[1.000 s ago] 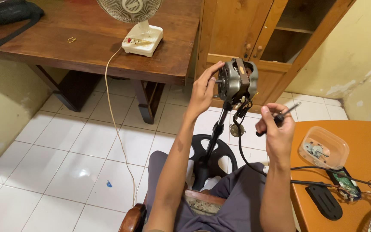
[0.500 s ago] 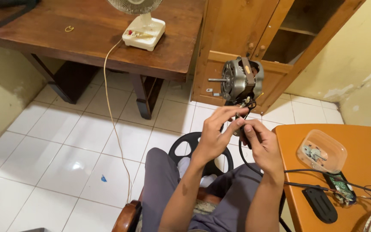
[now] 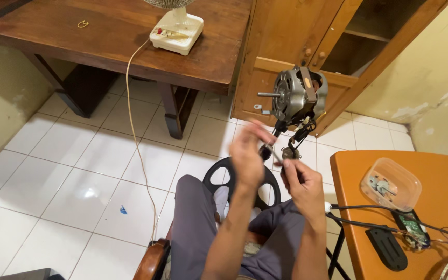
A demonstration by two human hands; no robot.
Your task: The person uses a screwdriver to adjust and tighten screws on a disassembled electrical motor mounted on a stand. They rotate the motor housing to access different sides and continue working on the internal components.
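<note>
A grey fan motor with a bare shaft stands on a dark pole that rises between my knees. Just below it my right hand is closed on a thin metal tool, probably a screwdriver, which points up and left. My left hand is blurred by motion, with its fingers curled at the tool's tip; its grip cannot be made out. Dark wires and a small round part hang under the motor. The stand's black ring base lies on the floor by my legs.
An orange table at right holds a clear plastic tub of small parts, a circuit board, black cables and a black cover. A wooden table at the back carries a white fan base whose cord trails over the tiled floor. A wooden cabinet stands behind the motor.
My left hand left the motor housing and came down to meet my right hand under the motor. Both hands now work together on the thin tool.
</note>
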